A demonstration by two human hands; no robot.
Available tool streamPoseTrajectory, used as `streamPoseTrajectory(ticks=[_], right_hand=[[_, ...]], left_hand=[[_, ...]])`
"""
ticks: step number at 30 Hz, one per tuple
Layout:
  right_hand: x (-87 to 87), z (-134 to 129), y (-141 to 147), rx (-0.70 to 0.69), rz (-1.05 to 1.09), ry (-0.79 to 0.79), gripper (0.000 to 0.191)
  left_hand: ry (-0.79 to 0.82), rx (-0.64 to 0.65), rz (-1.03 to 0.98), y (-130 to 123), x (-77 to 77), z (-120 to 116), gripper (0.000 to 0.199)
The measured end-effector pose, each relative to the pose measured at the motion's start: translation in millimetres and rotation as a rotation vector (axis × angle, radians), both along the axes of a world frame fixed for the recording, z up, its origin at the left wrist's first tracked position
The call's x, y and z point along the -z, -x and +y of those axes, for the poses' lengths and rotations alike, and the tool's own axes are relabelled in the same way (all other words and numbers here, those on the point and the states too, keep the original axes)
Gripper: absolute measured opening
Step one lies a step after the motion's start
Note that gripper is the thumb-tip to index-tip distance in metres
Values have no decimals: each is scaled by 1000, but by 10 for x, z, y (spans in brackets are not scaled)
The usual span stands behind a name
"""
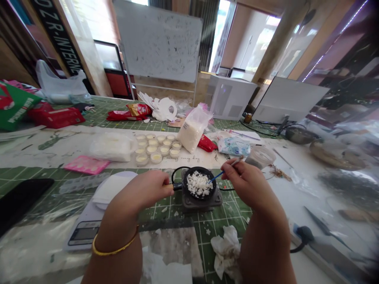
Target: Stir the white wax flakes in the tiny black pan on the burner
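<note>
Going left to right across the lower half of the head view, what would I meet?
Flat black rectangular slab, pink rectangular tray, left hand, round black pan holding white chunks, right hand, rounded black plug.

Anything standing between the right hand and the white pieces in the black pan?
Nothing visible: the right hand holds a blue stick whose tip reaches the white pieces in the black pan. The left hand grips the handle, off to the other side.
</note>
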State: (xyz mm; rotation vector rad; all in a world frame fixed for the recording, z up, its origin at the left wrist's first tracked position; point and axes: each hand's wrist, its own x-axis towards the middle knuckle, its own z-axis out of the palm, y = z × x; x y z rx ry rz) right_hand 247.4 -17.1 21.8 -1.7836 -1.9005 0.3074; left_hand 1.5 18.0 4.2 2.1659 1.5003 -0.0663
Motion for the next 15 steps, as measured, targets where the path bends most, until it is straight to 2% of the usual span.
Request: streamPoseTrajectory(ticks=[5, 10, 15], right_hand=[[6, 8, 0, -10, -59, 63, 34], [16, 23, -7, 27, -27, -10, 33], [46, 70, -2, 7, -28, 23, 32]], left_hand=[[10, -22, 2, 2, 23, 5, 32], [-2, -23, 0, 1, 21, 4, 31], [-21, -1, 2, -22, -1, -5, 31]])
